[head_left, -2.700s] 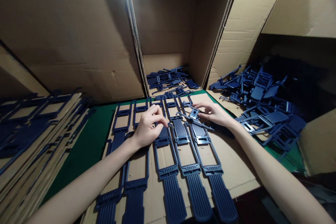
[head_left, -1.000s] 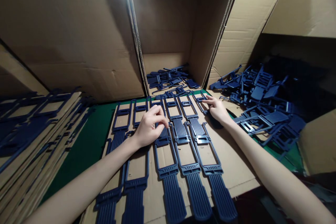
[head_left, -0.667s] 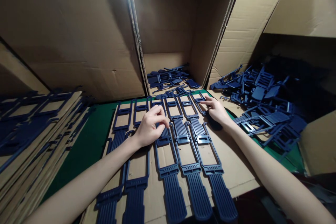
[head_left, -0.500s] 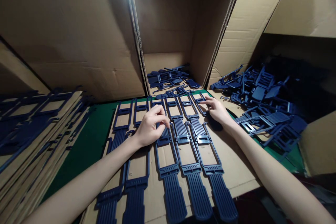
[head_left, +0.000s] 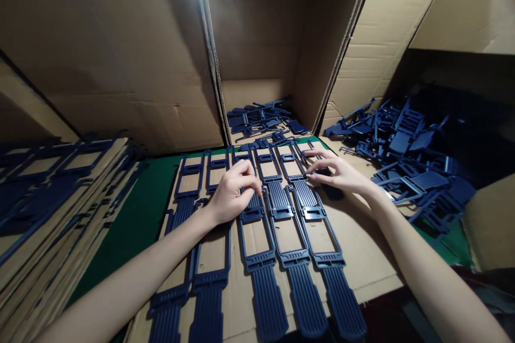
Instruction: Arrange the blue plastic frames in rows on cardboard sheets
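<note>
Dark blue plastic frames with ribbed tongues lie in rows on a cardboard sheet [head_left: 362,257]. My left hand [head_left: 235,193] is closed above a frame in the middle column [head_left: 257,236], thumb and fingers curled together; whatever they might hold is hidden. At the far right corner of the rows, my right hand [head_left: 338,171] has its fingers apart, reaching over the last frame of the back row, which it partly covers. Its fingertips are at or just above that frame; contact is not clear. Nearby in the right column lies a ribbed tongue [head_left: 340,300].
Loose blue parts are heaped on the right [head_left: 406,139], with a smaller pile [head_left: 261,118] inside the cardboard box at the back. Stacked cardboard sheets [head_left: 80,214] carrying similar parts stand at left. Green table surface [head_left: 132,220] shows between. Tall cardboard walls [head_left: 120,53] rise behind.
My right hand has shifted slightly toward me, and its fingers have spread from a more pinched pose. The left hand keeps nearly the same place and shape.
</note>
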`<state>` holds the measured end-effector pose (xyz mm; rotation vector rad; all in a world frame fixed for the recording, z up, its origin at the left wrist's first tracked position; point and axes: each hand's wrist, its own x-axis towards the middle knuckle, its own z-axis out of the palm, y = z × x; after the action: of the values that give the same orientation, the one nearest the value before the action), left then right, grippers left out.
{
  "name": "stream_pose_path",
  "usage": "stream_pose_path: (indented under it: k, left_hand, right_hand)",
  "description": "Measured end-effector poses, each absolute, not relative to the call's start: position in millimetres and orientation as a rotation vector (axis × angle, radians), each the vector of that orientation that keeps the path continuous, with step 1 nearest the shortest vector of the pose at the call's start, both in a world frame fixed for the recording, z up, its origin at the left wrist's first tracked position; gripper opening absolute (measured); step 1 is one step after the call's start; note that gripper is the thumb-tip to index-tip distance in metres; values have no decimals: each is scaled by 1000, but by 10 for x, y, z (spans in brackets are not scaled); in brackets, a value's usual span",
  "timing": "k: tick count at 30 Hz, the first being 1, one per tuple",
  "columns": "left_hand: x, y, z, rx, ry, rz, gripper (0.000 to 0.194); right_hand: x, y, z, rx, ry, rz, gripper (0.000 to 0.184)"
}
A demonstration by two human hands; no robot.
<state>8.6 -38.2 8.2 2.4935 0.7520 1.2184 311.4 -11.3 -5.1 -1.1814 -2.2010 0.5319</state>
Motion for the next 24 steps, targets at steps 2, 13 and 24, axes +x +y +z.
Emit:
stream_pose_path:
  k: [2,13,24]
  left_hand:
    - [88,-382,82,2506,756,1220,30]
    - [95,-378,77,2550,764,1201,29]
    - [112,-372,76,2526,745,1227,28]
  right_hand:
    - [3118,-143,-13,-1183,-2251,573,15]
    - [3323,-150,-26,-1232,-2415,605,9]
    - [3241,-125,-71,-1274,-2388,518,15]
